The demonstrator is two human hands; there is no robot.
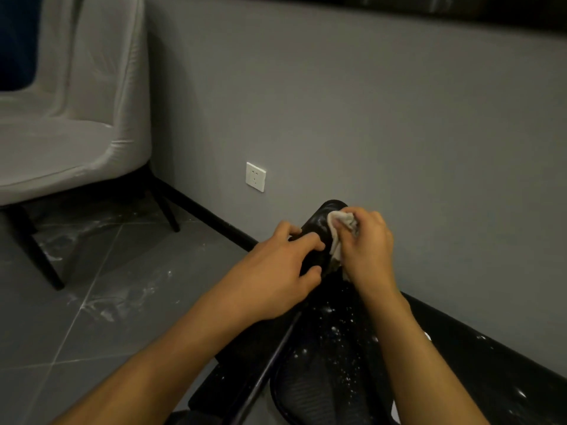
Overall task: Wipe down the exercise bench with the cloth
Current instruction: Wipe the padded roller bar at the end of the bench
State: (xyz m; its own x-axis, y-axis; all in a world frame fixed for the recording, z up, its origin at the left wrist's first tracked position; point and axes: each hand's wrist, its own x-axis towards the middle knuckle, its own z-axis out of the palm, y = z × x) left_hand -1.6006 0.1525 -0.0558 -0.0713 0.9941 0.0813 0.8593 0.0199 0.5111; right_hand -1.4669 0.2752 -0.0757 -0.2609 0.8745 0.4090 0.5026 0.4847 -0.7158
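The black exercise bench (331, 329) runs from the bottom of the view up toward the wall, speckled with white dust on its lower part. Its rounded far end (333, 207) sits near the wall. My right hand (368, 246) is closed around a crumpled white cloth (337, 228) and presses it on the pad near that far end. My left hand (282, 271) grips the bench's left edge just beside it, fingers curled over the pad.
A grey wall (368, 118) with a white socket (255, 177) stands right behind the bench, with a black skirting board (214, 219) below. A light grey armchair (70, 124) on black legs stands at the left. Grey floor tiles (92, 302) show white dust streaks.
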